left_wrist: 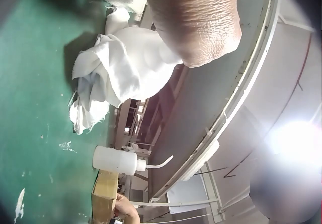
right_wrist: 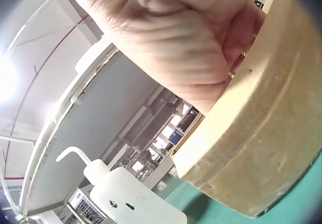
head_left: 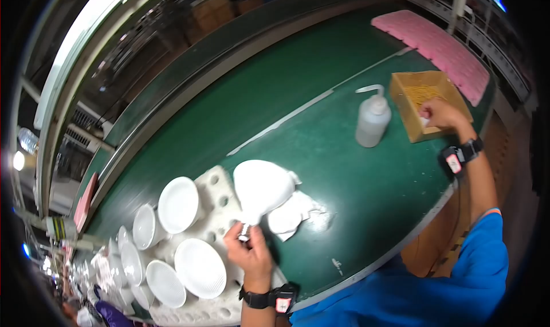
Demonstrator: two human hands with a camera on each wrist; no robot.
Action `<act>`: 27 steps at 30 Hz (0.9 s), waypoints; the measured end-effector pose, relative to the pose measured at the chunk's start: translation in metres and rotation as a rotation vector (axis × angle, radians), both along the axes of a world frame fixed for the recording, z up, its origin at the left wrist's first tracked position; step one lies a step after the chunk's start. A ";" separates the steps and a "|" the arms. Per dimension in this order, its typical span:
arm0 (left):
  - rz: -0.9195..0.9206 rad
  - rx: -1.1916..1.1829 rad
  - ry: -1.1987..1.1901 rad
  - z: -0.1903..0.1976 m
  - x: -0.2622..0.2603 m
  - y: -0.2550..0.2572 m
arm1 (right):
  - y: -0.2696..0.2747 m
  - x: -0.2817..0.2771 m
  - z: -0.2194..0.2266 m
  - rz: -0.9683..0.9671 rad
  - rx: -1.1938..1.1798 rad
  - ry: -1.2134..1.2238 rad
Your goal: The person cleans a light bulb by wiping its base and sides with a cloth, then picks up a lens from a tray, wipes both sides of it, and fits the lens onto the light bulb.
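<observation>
Over green felt, bulb (seemingly glossy)

Light: bright overhead glare seen above the white plastic squeeze bottle | Edges: fisheye-bent, vignetted dark | Blur: close skin softened | Shadows: cast beside bottle

White lamp housing, white cloth, white ribbed reflectors; green belt; translucent white squeeze bottle; tan cardboard box; pink foam tray at 1 o'clock; blue sleeve.
</observation>
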State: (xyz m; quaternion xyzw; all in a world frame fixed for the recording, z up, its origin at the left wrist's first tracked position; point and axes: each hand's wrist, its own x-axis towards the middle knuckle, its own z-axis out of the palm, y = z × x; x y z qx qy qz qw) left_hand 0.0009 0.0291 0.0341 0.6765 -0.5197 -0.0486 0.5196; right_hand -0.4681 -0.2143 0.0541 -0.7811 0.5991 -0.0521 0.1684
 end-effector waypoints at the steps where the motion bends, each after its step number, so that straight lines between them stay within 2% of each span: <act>1: -0.016 -0.007 0.002 -0.004 0.003 0.001 | 0.002 -0.001 0.000 -0.060 0.039 -0.047; 4: -0.068 -0.048 0.036 -0.006 0.003 0.000 | 0.008 -0.007 -0.005 -0.082 0.033 -0.094; 7: -0.091 -0.068 -0.006 -0.008 0.004 0.000 | 0.013 -0.005 0.002 -0.158 0.127 -0.089; 10: -0.117 -0.090 -0.083 -0.011 0.006 0.000 | 0.023 0.006 0.007 -0.207 0.097 -0.171; 13: -0.139 -0.076 -0.065 -0.015 0.008 0.000 | 0.019 -0.002 -0.009 -0.237 -0.096 -0.181; 16: -0.146 -0.083 -0.086 -0.014 0.008 0.000 | 0.017 -0.008 -0.018 -0.227 -0.190 -0.157; 19: -0.169 -0.073 -0.099 -0.016 0.009 0.001 | 0.027 0.004 0.002 -0.421 -0.272 -0.404; 22: -0.177 -0.096 -0.167 -0.017 0.009 0.001 | 0.048 0.030 0.026 -0.408 -0.609 -0.670; 24: -0.183 -0.181 -0.204 -0.015 0.007 -0.005 | 0.076 0.073 0.056 -0.283 -0.671 -0.778; 25: -0.189 -0.220 -0.225 -0.014 0.007 -0.007 | 0.091 0.105 0.069 -0.135 -0.743 -0.758; 26: -0.193 -0.212 -0.230 -0.013 0.007 -0.007 | 0.105 0.141 0.076 -0.037 -0.705 -0.881; 27: -0.198 -0.207 -0.234 -0.013 0.007 -0.006 | 0.118 0.170 0.080 0.084 -0.743 -0.774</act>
